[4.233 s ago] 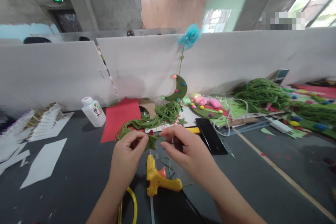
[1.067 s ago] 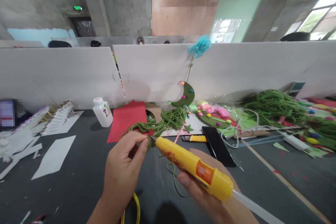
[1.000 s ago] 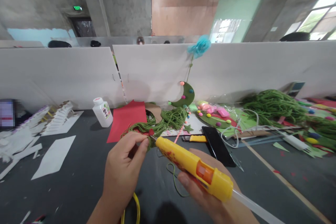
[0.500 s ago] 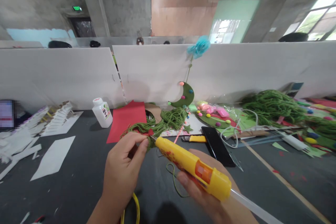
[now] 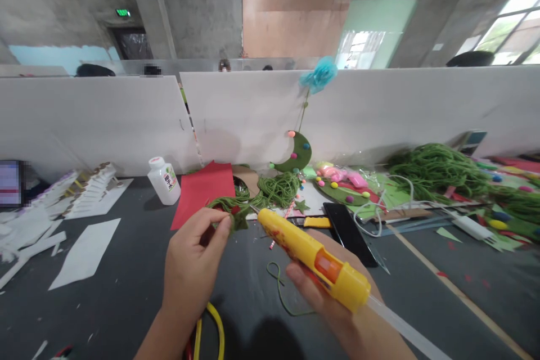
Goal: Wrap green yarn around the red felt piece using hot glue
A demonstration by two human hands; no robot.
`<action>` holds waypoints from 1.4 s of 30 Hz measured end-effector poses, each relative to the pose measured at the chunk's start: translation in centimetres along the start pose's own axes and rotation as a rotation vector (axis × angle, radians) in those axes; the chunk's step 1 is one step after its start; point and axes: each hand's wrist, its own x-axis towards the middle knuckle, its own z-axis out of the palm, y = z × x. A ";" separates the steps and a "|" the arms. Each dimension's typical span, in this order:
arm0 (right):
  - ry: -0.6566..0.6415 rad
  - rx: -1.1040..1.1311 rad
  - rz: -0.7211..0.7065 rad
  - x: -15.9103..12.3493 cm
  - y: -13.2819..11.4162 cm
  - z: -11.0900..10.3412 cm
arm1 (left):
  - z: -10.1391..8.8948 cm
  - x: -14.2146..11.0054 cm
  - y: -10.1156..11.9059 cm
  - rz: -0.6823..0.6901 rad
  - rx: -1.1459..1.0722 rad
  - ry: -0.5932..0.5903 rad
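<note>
1. While the left hand [image 5: 192, 256] is pinching 1 side of the green star [image 5: 241, 220] between thumb and fingers, the star is hanging above the surface [image 5: 135, 270], short of its far edge.
2. The star is looking light, soft and foldable, probably felt; its outer points are seeming the safest hold, away from the nozzle [image 5: 254, 210].
3. The right hand [image 5: 327, 306] is wrapping round the glue gun [image 5: 301, 248], likely stiffer and heavier.
4. The nozzle is pointing at the star; whether they are touching is staying unclear.
</note>
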 end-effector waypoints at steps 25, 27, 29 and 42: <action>-0.193 -0.050 0.032 2.3 1.8 4.4 | 2.5 -0.1 -1.1 -0.124 -0.105 -0.156; -0.073 0.251 0.120 2.4 1.1 4.1 | 2.9 -0.7 -1.0 -0.038 -0.050 -0.152; -0.086 0.528 0.225 2.4 1.0 4.2 | 3.3 -1.2 -1.0 0.059 0.015 -0.157; -0.199 0.928 0.437 2.6 1.6 2.0 | 2.5 -1.4 -0.9 0.199 0.251 -0.291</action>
